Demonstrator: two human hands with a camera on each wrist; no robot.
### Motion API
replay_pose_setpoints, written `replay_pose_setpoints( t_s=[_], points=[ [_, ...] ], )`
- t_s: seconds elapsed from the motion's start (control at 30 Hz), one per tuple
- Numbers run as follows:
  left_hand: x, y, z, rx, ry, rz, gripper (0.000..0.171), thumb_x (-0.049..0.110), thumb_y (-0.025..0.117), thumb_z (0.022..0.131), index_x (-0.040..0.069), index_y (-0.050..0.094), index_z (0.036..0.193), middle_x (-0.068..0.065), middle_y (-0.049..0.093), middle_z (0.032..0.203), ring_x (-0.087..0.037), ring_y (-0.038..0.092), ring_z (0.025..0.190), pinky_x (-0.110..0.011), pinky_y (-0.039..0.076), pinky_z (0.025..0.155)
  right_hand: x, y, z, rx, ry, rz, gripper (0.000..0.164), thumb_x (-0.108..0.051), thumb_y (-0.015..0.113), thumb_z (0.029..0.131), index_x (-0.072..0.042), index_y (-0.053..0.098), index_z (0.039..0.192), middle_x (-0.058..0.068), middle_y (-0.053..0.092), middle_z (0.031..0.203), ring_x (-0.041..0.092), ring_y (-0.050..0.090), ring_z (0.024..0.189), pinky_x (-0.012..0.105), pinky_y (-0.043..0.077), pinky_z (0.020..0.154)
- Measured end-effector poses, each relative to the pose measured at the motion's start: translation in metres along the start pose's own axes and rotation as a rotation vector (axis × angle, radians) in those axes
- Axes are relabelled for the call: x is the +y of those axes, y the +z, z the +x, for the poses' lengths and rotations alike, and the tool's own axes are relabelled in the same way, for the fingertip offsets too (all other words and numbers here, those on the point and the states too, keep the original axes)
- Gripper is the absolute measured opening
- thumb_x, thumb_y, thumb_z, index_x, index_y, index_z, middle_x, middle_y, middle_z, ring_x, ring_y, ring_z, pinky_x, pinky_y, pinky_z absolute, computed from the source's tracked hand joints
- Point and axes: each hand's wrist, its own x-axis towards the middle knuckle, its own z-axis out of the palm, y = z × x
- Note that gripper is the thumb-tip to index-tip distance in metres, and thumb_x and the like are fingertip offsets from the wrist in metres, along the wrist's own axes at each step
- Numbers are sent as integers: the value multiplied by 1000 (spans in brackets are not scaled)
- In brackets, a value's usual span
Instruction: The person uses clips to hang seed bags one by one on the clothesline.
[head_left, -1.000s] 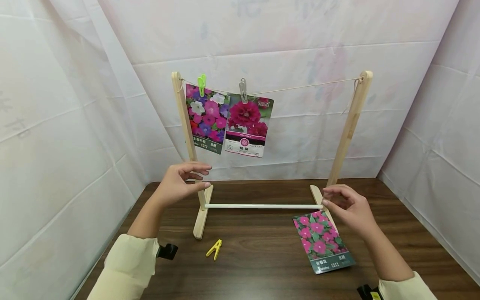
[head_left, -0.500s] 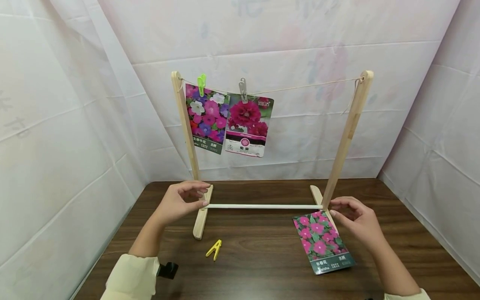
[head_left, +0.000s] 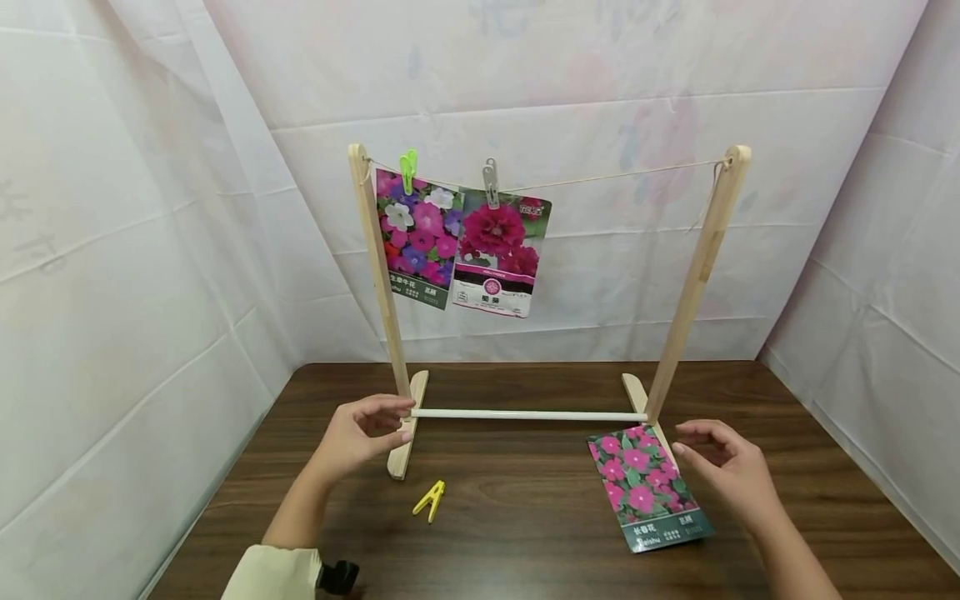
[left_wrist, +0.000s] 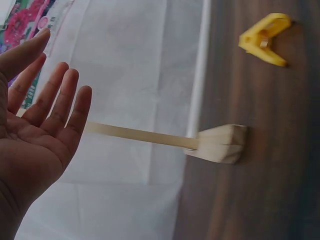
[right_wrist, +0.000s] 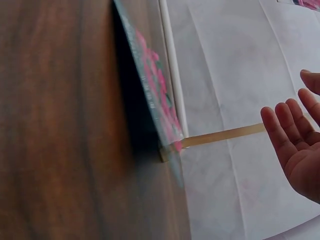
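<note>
My left hand point(head_left: 360, 439) hovers by the left foot of a wooden stand point(head_left: 380, 275), fingers loosely spread and holding nothing. On the right, my right hand point(head_left: 727, 467) is held just beside a flower seed packet point(head_left: 637, 471) with pink blooms; its fingers are relaxed with nothing in them. That packet leans over the stand's right foot. Nearer the front lies a yellow clothespin point(head_left: 429, 501). From the stand's string hang a petunia-like packet point(head_left: 422, 237) under a green clothespin point(head_left: 408, 172) and a hollyhock packet point(head_left: 498, 250) under a grey clothespin point(head_left: 491, 183).
A white rod point(head_left: 528, 415) joins the stand's two feet low down. The string point(head_left: 615, 177) sags between the post tops. White cloth point(head_left: 600, 92) encloses the dark wooden table point(head_left: 525, 533) at the back and sides.
Both hands have come down and toward the front, the right also shifting outward to the right. The packets, clothespins and stand have stayed in place.
</note>
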Motion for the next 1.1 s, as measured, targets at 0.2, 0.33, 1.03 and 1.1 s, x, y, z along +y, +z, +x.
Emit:
replay_pose_setpoints(
  t_s=[0.2, 0.33, 1.03, 1.1],
  points=[
    [-16, 8, -12, 17, -57, -23, 37, 2, 80, 79, -1, 68, 114, -10, 70, 108, -33, 67, 95, -36, 57, 81, 7, -1, -7, -1, 69, -65, 23, -12, 72, 90, 0, 66, 109, 12, 66, 103, -2, 58, 89, 11, 48, 73],
    [-23, 14, -17, -2, -99, -47, 39, 5, 82, 78, 1, 69, 114, -18, 67, 115, -31, 65, 100, -43, 55, 84, 12, -1, -8, -1, 107, -106, 23, -15, 72, 90, -2, 67, 109, 12, 66, 102, -3, 57, 87, 12, 49, 72],
    [-53, 31, -26, -307, -301, 72, 53, 14, 88, 72, -4, 66, 117, -13, 67, 101, -31, 62, 93, -26, 55, 70, 41, -6, -5, -271, 476, -35, 44, -12, 75, 86, 15, 57, 115, 18, 67, 98, 20, 65, 82, 32, 58, 64],
    [-56, 33, -26, -325, -308, 87, 53, 15, 89, 71, -2, 67, 116, -11, 67, 100, -28, 62, 92, -25, 55, 69, 44, -8, -5, -303, 524, -10, 46, -12, 76, 85, 15, 55, 116, 16, 66, 98, 20, 65, 83, 33, 58, 64]
  ],
)
